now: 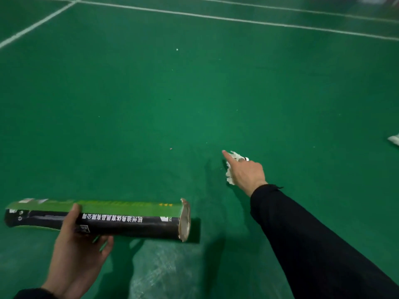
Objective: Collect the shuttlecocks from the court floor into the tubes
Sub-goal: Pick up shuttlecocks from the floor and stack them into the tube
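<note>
I see the green floor (194, 93) filling the view, with white lines (237, 20) crossing far left and along the far edge. Near centre, low in the view, a crumpled clear bag (168, 270) lies on the floor, blurred. My right arm, in a black sleeve (313, 240), reaches out from the near right toward the middle of the scene. The tube (103, 219), green and black with printed white characters, is held level at near left, its torn open end (184, 220) pointing right, above the bag's far edge. Left hand (77, 251) grips the tube from below near its left half, thumb up over the near side, fingers curled underneath. Right hand (246, 171) is down at a white shuttlecock (236, 157) on the floor right of centre: index finger stretched out far-left, other fingers curled over the feathers; more white feathers (229, 176) show under the palm, and I cannot tell whether that is one shuttlecock or two, nor whether it is lifted. Another white shuttlecock (394, 139) lies at the right edge, cut off, well apart from the hand. A small white speck (177, 49) lies far off, centre.
</note>
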Demonstrator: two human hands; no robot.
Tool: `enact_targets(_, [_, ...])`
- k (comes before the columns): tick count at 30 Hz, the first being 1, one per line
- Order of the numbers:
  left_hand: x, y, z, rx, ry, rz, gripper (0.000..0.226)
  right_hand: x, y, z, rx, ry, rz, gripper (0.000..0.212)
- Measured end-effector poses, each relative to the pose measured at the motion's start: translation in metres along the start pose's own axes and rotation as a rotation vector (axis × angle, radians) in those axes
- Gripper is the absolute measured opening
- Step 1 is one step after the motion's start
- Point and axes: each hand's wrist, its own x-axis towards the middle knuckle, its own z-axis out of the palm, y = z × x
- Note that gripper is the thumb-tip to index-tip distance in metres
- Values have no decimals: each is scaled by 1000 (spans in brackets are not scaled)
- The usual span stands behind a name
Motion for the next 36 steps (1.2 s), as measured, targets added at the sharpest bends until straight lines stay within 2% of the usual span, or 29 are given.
enact_targets(1, [-2,-1,-1,-10,11,2,33,8,-1,0,-41,-45,8,69])
enact_targets(3, [-6,-2,-2,-26,29,-13,34,22,-3,-1,-53,-135,53,37])
enact_targets(5, [-8,-1,-3,-32,39,-43,35,29,0,-6,41,-230,160,11])
enact_targets(10, [-14,7,-5,-39,-2,-97,34,16,26,-8,401,-221,368,10])
enact_targets(12, [-16,11,-5,-30,-12,-109,36,-6,25,-14,713,-154,429,13])
enact_targets(14, [-16,11,-2,-35,7,-115,39,-45,14,-28,1277,11,439,13])
enact_targets(16, [-15,10,4,-41,34,-137,42,-101,-4,-49,1859,24,216,17])
enact_targets(18, [-14,7,7,-40,44,-155,44,-149,-29,-62,2045,-81,-48,36])
enact_targets(19, [-15,5,10,-34,40,-160,44,-168,-41,-66,2064,-114,-92,41])
enact_targets(22, [-23,-2,20,5,-16,-167,46,-199,-64,-76,2034,-157,23,45])
enact_targets(24, [-29,-5,26,31,-60,-170,48,-207,-67,-85,1824,-206,-21,38])
enact_targets(26, [-33,-6,31,48,-112,-168,49,-212,-62,-95,1648,-322,-136,42])
enact_targets(28, [-38,-6,36,89,-163,-154,49,-217,-60,-104,1392,-482,-298,62])
enact_targets(30, [-42,-8,41,136,-198,-137,46,-220,-62,-107,1189,-600,-376,77])
enact_targets(32, [-45,-7,44,154,-190,-121,44,-226,-63,-110,1212,-624,-366,84])
enact_targets(34, [-45,-5,45,118,-160,-120,46,-234,-52,-112,1370,-579,-326,79])
enact_targets(36, [-44,-3,42,62,-123,-132,47,-244,-35,-112,1567,-394,-232,73])
